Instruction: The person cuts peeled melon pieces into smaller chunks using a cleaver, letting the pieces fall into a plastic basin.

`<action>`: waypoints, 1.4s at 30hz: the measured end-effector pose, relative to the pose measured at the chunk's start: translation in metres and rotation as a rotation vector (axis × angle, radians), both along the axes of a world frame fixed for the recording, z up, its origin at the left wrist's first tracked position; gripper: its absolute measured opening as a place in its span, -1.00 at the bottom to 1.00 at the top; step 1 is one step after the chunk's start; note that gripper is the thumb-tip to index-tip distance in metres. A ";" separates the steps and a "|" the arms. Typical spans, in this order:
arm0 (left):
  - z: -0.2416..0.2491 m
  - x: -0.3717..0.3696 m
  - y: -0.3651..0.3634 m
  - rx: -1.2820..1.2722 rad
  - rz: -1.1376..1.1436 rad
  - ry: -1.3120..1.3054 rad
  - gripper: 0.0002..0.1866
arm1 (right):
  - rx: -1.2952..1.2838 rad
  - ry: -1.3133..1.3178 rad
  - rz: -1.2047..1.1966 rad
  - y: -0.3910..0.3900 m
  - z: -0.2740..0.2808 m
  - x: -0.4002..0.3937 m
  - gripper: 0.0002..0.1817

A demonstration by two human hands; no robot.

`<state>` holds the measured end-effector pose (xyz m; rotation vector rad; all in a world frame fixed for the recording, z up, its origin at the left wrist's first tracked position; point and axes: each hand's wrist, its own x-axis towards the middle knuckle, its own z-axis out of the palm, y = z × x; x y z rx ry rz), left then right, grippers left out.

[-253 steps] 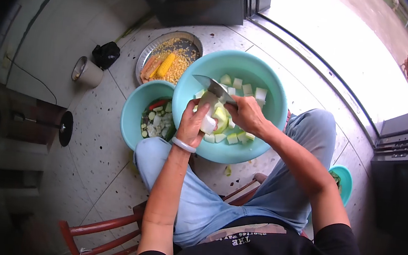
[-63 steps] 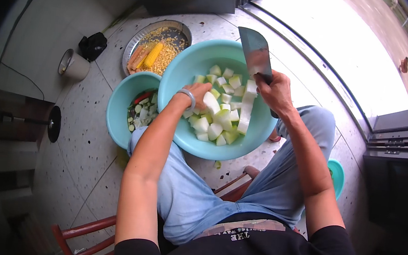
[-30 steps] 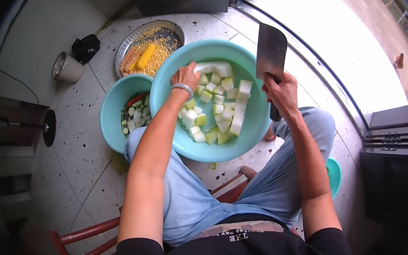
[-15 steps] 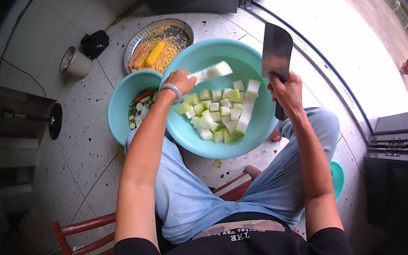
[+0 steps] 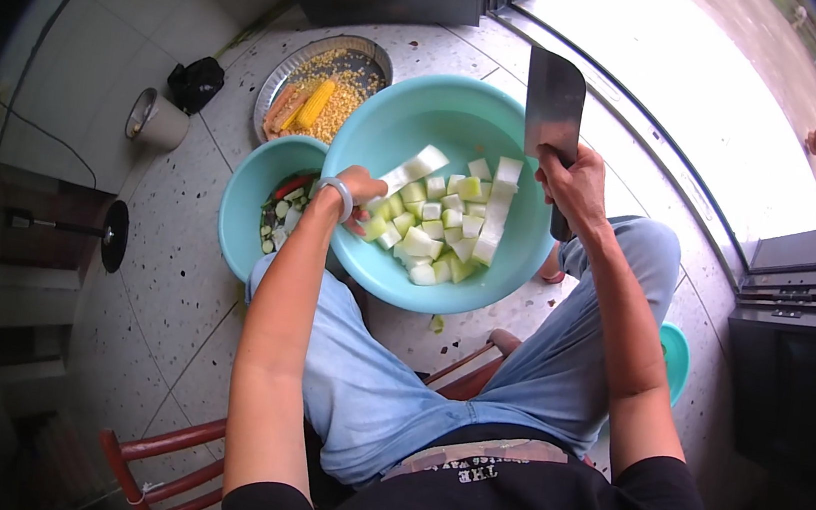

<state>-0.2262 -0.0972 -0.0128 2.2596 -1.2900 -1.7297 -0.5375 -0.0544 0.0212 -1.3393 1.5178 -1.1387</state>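
Note:
In the large turquoise basin (image 5: 404, 293) lies a heap of pale green and white winter melon chunks (image 5: 447, 217). My left hand (image 5: 365, 190), a pale bangle at its wrist, is closed around the near end of a long white melon strip (image 5: 420, 166), low at the basin's left side. Some of its fingers are hidden. A second melon strip (image 5: 500, 210) leans along the right side of the heap. My right hand (image 5: 574, 185) grips the dark handle of a cleaver (image 5: 555, 96), its broad blade upright above the basin's right rim.
A smaller turquoise basin (image 5: 236, 203) with cut vegetables stands at the left. Behind it, a round metal tray (image 5: 271, 88) holds corn kernels and cobs. A grey bucket (image 5: 159, 123) and black bag (image 5: 196, 85) are by the wall. A red chair (image 5: 160, 443) is beneath me.
My left hand has moved down and slightly right, bringing the melon strip lower, beside the heap. The right hand and cleaver have stayed nearly still.

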 end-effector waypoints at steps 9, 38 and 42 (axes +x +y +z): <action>-0.015 -0.070 -0.005 -0.719 -0.421 -0.422 -0.56 | 0.003 -0.027 0.003 -0.002 0.000 0.008 -0.79; 0.056 -0.033 0.098 -0.229 0.392 1.043 -0.48 | -0.047 -0.482 0.404 -0.016 0.003 0.071 -0.48; 0.043 -0.029 0.093 -0.331 0.203 0.939 -0.60 | -0.083 -0.389 0.423 -0.006 0.014 0.078 -0.51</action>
